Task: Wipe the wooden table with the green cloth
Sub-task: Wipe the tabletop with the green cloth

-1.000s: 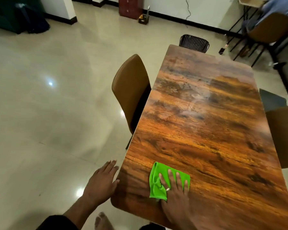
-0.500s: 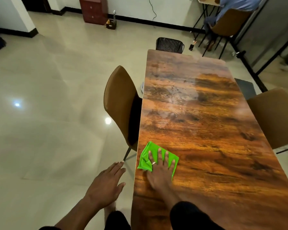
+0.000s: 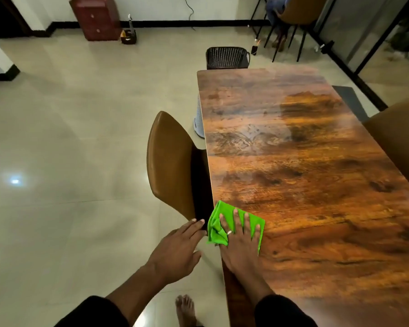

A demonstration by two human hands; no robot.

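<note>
Flat and palm down, the right hand (image 3: 240, 241) presses the green cloth (image 3: 224, 223) onto the wooden desk (image 3: 305, 185), fingers splayed, its grip spread wide rather than pinching; a ring shows on one finger. The cloth lies at the desk's left edge, about 6 o'clock in view, bunched at its 9 o'clock side. At 9 o'clock of the cloth the left hand (image 3: 177, 253) hangs off the desk, fingers extended and loosely together, holding nothing, fingertips near the brown chair (image 3: 170, 166).
</note>
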